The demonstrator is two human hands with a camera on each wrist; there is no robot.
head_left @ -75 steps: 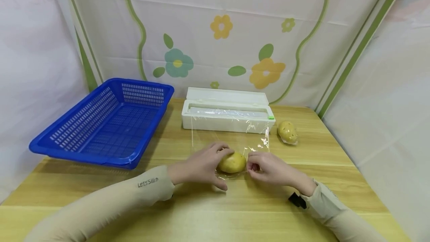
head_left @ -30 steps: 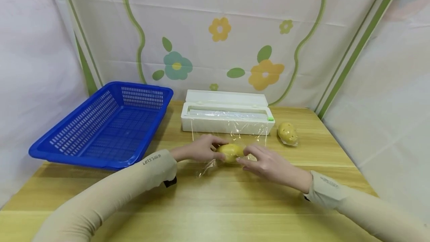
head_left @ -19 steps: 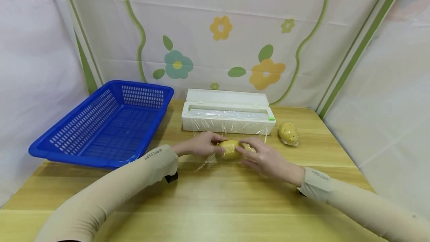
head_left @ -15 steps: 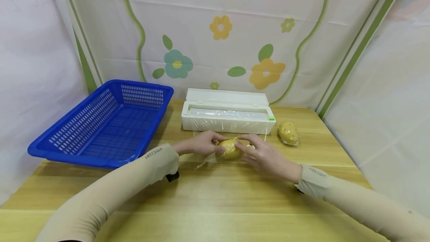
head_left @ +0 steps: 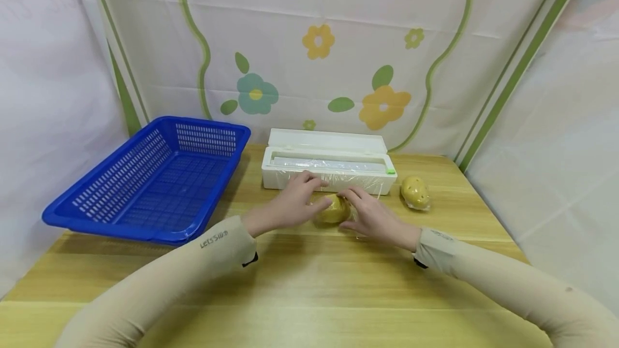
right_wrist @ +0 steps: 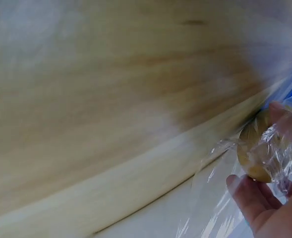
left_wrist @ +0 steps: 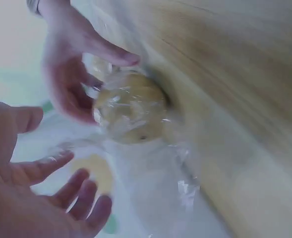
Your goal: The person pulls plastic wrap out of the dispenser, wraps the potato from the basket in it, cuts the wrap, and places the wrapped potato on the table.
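A yellow potato with clear cling film around it sits on the table just in front of the white cling film box. In the head view my right hand holds its right side, thumb nearer me and fingers over the far side. The left wrist view shows my left hand with fingers spread, apart from the potato. Crinkled film covers the potato, and a sheet of cling film stretches away from it in the right wrist view. The left fingertips lie near the box front in the head view.
The white cling film box stands at the back with its lid up and a roll inside. A second film-wrapped potato lies right of it. A blue plastic basket stands at the left. Patterned cloth hangs behind the table.
The potato has moved away from me toward the box and been turned, with film now around it. My left hand has let go and spread its fingers; the right hand has shifted left around the potato.
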